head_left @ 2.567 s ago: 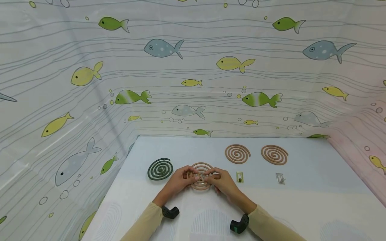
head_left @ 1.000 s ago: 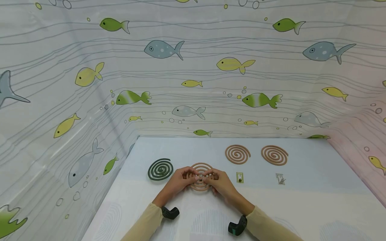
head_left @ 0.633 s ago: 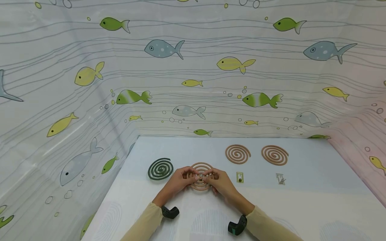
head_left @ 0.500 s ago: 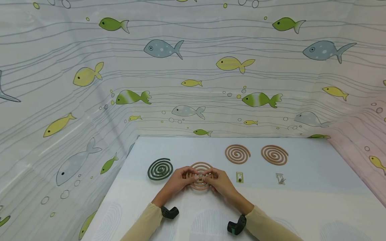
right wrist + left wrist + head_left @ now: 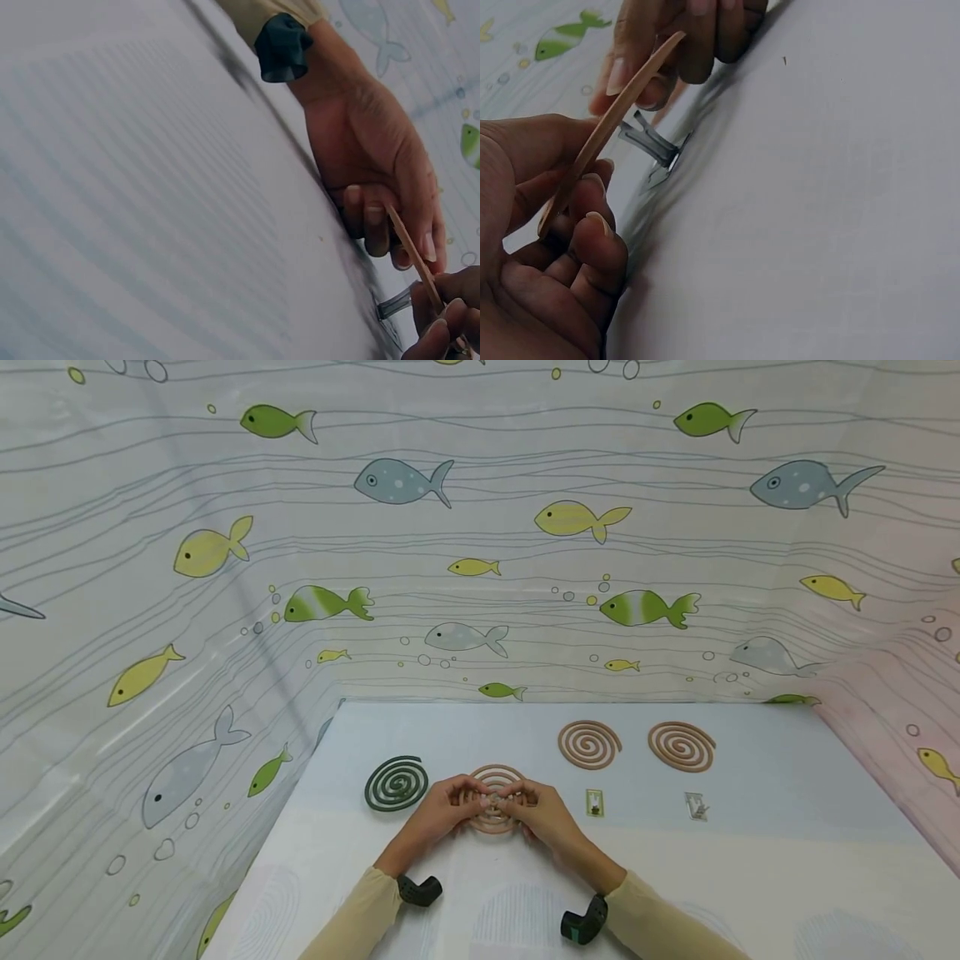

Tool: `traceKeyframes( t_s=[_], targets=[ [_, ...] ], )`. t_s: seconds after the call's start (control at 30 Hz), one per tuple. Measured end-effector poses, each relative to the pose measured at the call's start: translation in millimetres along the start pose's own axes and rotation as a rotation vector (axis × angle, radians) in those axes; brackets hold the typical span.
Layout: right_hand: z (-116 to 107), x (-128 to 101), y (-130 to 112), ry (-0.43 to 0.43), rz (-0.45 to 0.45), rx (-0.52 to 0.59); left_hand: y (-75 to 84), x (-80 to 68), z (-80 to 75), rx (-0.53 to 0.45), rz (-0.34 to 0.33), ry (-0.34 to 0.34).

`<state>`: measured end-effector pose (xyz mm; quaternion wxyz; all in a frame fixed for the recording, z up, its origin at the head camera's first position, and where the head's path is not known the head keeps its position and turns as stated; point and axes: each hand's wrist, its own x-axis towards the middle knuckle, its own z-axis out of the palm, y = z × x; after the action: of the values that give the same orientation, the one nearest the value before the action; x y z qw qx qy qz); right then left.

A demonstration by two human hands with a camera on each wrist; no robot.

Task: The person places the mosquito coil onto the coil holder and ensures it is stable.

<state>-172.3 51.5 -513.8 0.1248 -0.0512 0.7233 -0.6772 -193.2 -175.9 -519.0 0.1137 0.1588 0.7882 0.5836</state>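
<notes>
Held flat between both hands above the table (image 5: pixel 750 860): a tan coil (image 5: pixel 491 777), left hand (image 5: pixel 435 818) pinching its left rim, right hand (image 5: pixel 547 818) pinching its right rim, fingertips meeting over the centre. Seen edge-on from the left wrist, tilted, with a small metal stand (image 5: pixel 654 146) upright on the table just beneath it. Just left of the left hand, a green coil (image 5: pixel 396 782). Beyond the right hand, two more tan coils (image 5: pixel 589 744), and near it a packaged stand (image 5: pixel 594 802) and a bare metal stand (image 5: pixel 695 806).
</notes>
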Motion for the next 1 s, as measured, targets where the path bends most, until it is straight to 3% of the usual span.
traceKeyframes(
  t_s=[0.6,1.0],
  targets=[
    [1.6,3.9,1.5,-0.01,-0.009,0.016,-1.8,1.4,0.0,-0.011,-0.012,0.01],
    [4.5,3.3,-1.3,0.022,-0.027,0.008,5.9,1.1,0.7,-0.005,-0.017,0.009]
  ],
)
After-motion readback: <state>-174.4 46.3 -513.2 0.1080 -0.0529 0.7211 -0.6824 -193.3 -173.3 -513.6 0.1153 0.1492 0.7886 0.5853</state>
